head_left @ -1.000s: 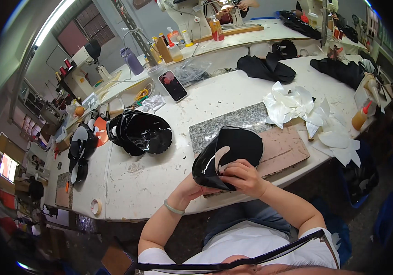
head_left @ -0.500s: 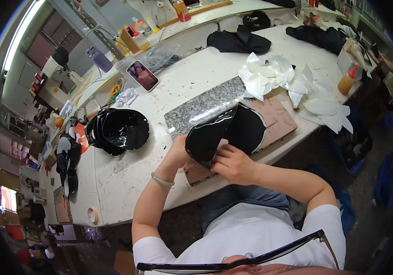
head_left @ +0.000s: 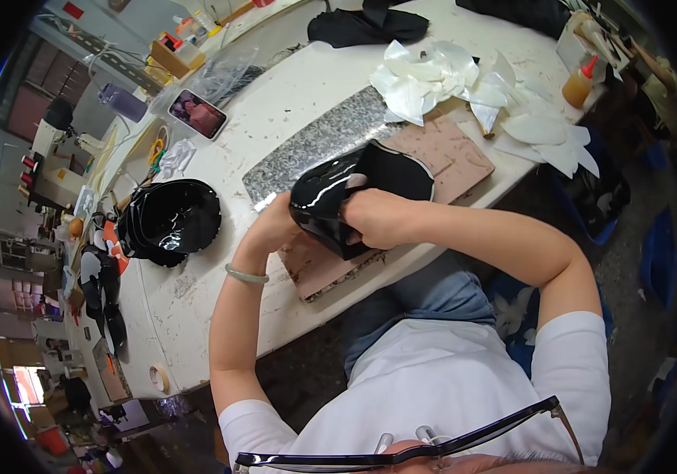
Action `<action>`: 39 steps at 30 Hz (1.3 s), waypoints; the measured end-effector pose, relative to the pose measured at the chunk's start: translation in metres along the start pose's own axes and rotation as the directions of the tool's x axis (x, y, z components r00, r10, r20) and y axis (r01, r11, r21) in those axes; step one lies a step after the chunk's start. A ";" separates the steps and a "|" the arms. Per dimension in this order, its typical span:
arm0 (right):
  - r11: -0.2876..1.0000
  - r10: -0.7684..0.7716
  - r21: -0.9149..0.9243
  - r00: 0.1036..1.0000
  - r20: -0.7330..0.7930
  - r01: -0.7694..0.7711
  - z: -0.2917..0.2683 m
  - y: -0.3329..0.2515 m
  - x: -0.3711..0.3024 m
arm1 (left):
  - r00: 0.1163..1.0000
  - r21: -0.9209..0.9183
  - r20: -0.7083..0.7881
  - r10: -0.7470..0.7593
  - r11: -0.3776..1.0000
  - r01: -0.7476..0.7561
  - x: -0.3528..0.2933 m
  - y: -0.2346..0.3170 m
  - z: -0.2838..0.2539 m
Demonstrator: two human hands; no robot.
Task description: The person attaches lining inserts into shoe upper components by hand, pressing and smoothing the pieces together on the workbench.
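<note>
A glossy black sheet piece [head_left: 326, 193], like patent leather, curls over itself, showing a matte black inner side and a pale edge at its far right. My left hand [head_left: 273, 225] grips its left end; the fingers are partly hidden behind it. Closed on the near edge of the same piece is my right hand [head_left: 382, 217], its fingertips tucked inside the curl. Under the piece lie a brownish-pink board [head_left: 449, 162] and a speckled grey stone slab [head_left: 314, 142]. To the left, a nested pile of similar glossy black pieces [head_left: 171, 221] rests on the white table.
Pearly white cut pieces [head_left: 433, 79] are heaped beyond the board. A bottle of amber liquid with a red tip [head_left: 579, 85] stands at the far right. A phone [head_left: 197, 114] leans at the far left; a tape roll [head_left: 159, 378] sits near the left front table edge [head_left: 196, 385].
The view has shifted, so the table appears further left and up. The black piece is curled over more, and my right hand has turned, with its fingers further inside the curl.
</note>
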State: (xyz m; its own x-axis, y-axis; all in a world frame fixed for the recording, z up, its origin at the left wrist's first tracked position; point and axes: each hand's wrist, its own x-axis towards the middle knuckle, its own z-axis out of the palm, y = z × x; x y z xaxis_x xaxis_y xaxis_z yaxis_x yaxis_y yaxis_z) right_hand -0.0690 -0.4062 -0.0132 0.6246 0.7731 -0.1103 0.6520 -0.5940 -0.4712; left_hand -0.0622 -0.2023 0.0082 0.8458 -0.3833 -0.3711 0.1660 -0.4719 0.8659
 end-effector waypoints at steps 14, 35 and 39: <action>0.959 -0.115 0.259 0.993 0.000 0.111 -0.006 0.001 0.002 | 0.926 -0.097 -0.378 0.006 0.994 -0.046 -0.010 -0.030 -0.009; 0.971 0.239 -0.132 0.861 0.449 -0.200 -0.031 -0.047 0.029 | 0.647 0.286 -0.635 0.422 0.906 -0.311 -0.082 -0.055 0.076; 0.974 0.164 -0.211 0.891 0.423 -0.079 -0.027 -0.039 0.036 | 0.642 0.222 -0.643 0.418 0.904 -0.366 -0.085 -0.043 0.073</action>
State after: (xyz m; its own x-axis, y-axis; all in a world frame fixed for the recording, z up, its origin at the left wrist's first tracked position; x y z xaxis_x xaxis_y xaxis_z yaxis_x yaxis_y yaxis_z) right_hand -0.0606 -0.3612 0.0249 0.4816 0.6859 -0.5456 0.6769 -0.6865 -0.2655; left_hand -0.1783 -0.2072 -0.0223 0.9383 0.0667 0.3393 -0.2722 -0.4626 0.8437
